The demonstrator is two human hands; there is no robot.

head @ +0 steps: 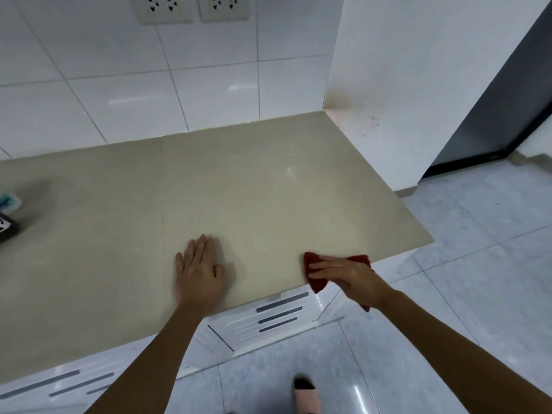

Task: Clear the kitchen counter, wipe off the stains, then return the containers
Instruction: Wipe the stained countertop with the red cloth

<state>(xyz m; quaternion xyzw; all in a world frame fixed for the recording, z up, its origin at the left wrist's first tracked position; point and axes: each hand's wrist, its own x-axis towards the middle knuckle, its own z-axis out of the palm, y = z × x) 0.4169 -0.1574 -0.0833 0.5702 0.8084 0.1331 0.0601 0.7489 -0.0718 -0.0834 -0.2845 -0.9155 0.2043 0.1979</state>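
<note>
Beige counter [209, 189] fills the head view, running back to a white tiled wall with two sockets [162, 8] high up. The left hand [198, 270] lies flat on it, fingers straight and together, holding nothing. The right hand [346, 276] grips a red cloth [317, 283] at the counter's front edge, fingers laid across it; the cloth bunches out on both sides of the hand and partly overhangs the edge. Between the hands the surface is bare. At the far left edge sit a blue-and-white thing [9, 201] and a dark thing [7, 228], both too blurred to name. A brownish stain [343, 100] marks the wall corner at the counter's back right. Below are white cabinet fronts [280, 312], grey floor and a pink slipper [306, 395].
</note>
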